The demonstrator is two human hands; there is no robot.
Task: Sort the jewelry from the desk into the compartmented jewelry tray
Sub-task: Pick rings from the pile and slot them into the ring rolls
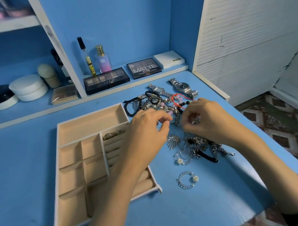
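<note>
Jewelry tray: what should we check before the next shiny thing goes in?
1. Jewelry tray beside the pile: ok.
2. Long top compartment free: ok.
3. Right hand has a grip on a small silver piece: ok.
4. Piece untangled from the pile: cannot tell.
5. Left hand holding anything: cannot tell.
6. Ring rolls uncovered: not ok, left forearm crosses them.

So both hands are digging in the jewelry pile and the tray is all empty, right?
Not quite. The left hand and right hand are both in the pile, the right pinching a silver piece. But the tray isn't empty. The head view shows one gold-coloured piece lying in its ring-roll section.
</note>
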